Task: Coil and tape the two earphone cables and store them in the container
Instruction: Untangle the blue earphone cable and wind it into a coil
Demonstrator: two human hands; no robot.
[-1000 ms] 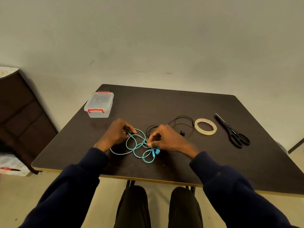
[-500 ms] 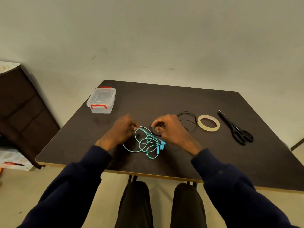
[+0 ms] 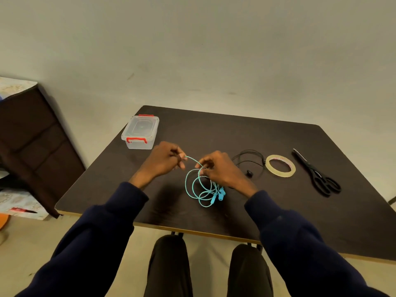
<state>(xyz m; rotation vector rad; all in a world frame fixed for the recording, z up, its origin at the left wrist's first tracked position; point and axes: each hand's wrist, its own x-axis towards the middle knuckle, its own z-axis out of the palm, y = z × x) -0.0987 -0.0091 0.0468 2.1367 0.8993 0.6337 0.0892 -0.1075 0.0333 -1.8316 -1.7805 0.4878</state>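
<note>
While both hands work the turquoise earphone cable point(image 3: 194, 190), the task looks barely begun.

The left hand point(image 3: 162, 160) pinches one end of the cable between thumb and fingertips, and the right hand point(image 3: 220, 170) pinches the strand a little further along, fingers curled; loose, uneven loops sag from it onto the table point(image 3: 214, 129), the earbuds on the near side. The black earphone cable point(image 3: 250, 160) lies in a slack heap just behind the right hand, beside the tape roll point(image 3: 280, 166); the scissors point(image 3: 317, 174) lie further right. The container point(image 3: 140, 131) stands lidded at the far left corner, well apart. By my reading, one coil is half formed, nothing is taped, nothing stored.
</note>
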